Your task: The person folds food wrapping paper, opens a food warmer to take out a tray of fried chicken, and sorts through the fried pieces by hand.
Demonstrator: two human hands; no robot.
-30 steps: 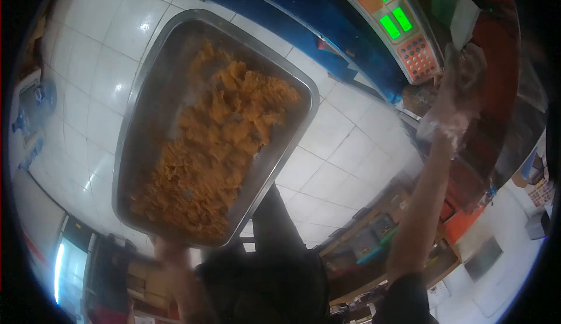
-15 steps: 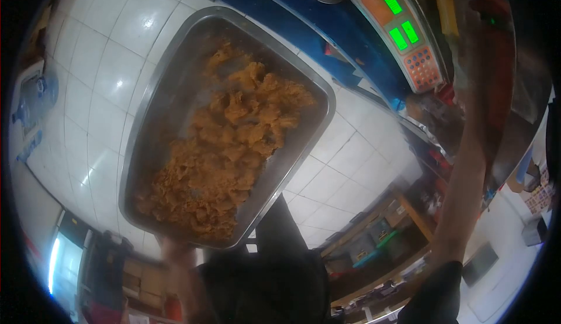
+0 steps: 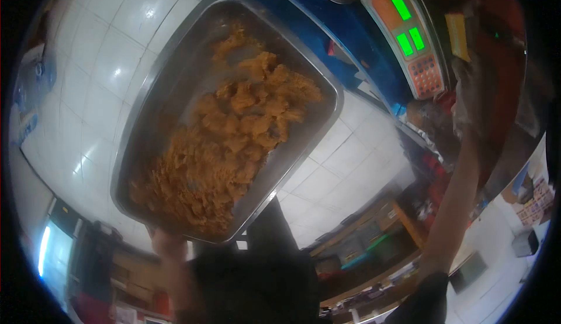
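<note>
A large metal tray (image 3: 138, 103) with orange-brown, crumbly fried-looking food (image 3: 234, 125) in it hangs over the tiled floor, tilted in view. My left hand (image 3: 168, 243) is closed on the tray's near edge at the lower left. At the right, my right hand (image 3: 466, 99), in a clear plastic covering, reaches over a dark reddish surface. A yellow item (image 3: 458, 36) lies by its fingertips; whether the hand touches it is unclear, as the fingers are blurred. Left of that hand stands a scale (image 3: 409, 37) with green lit displays.
A blue counter (image 3: 356, 55) runs behind the tray. Plastic-wrapped items (image 3: 431, 122) lie below the scale. Shelves with bins (image 3: 368, 245) stand at the lower right, near a person's dark clothing (image 3: 251, 277), which is mine. Blue water bottles (image 3: 35, 84) are at the far left.
My right hand first moved up and right, then slightly back down. The scale has shifted right and down in view. My left hand still holds the tray.
</note>
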